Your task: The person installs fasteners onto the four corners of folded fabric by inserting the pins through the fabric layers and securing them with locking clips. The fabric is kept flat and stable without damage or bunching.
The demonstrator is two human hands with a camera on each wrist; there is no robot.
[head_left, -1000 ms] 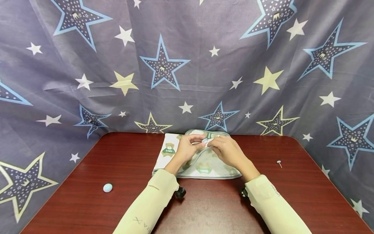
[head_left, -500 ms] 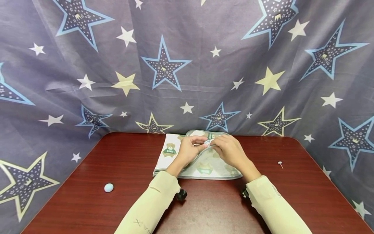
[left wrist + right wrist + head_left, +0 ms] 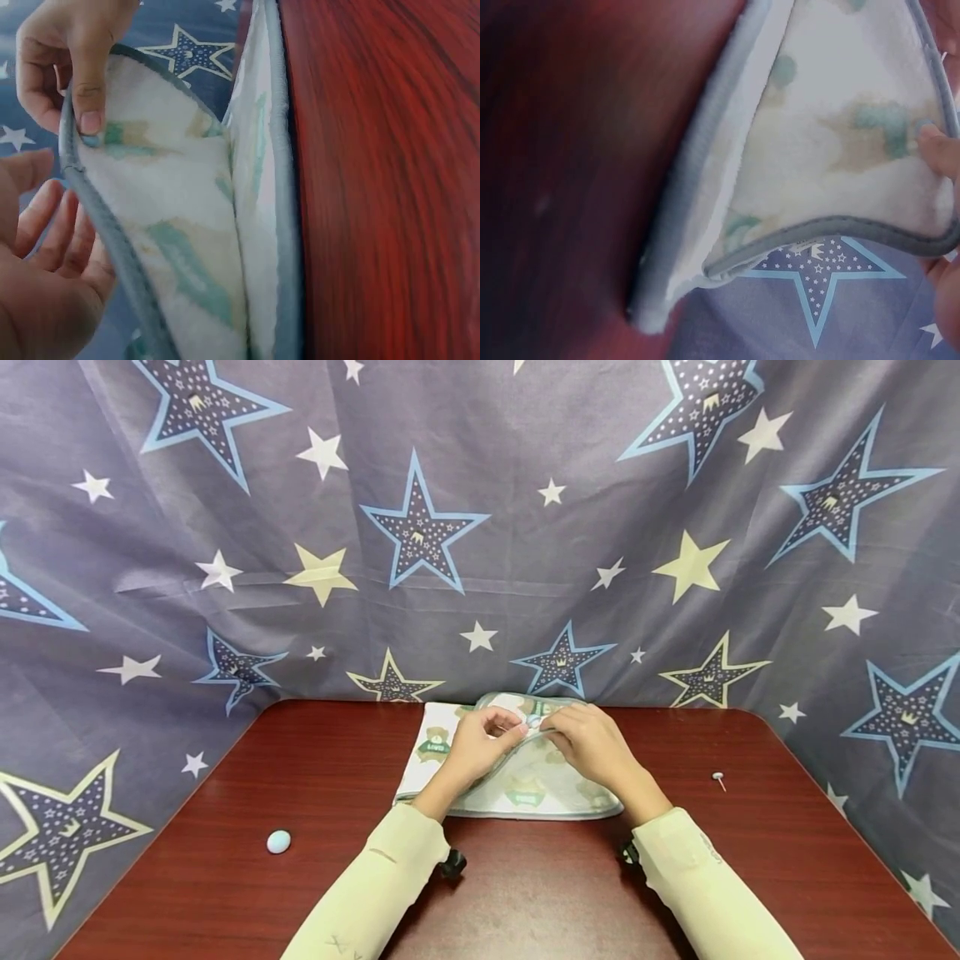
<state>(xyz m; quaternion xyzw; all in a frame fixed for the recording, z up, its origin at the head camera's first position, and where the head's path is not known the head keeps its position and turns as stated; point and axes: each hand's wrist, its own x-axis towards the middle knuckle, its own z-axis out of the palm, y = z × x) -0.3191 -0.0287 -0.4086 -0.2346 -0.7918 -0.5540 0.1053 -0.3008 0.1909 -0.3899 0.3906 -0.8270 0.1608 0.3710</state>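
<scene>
A folded soft cloth [image 3: 525, 800] with a bear print and grey bound edge lies at the back of the table, its upper layer lifted. My right hand [image 3: 588, 747] pinches the raised edge between thumb and fingers. Beside its thumb shows a small pale-blue round piece [image 3: 91, 141], mostly covered. My left hand [image 3: 472, 747] is just left of this spot. In the left wrist view its fingers [image 3: 56, 244] are loosely bent beside the bound edge, with nothing visible between them.
A pale-blue egg-shaped piece [image 3: 278, 842] lies on the red-brown table [image 3: 337, 752] at left. At right lies a pin with a round pale head [image 3: 717, 776]. A star-patterned curtain [image 3: 480, 610] hangs behind the table's far edge.
My left hand has drawn slightly left from the pinched edge, and its fingers have come away from the small pale-blue piece. My right hand keeps its pinch in nearly the same place.
</scene>
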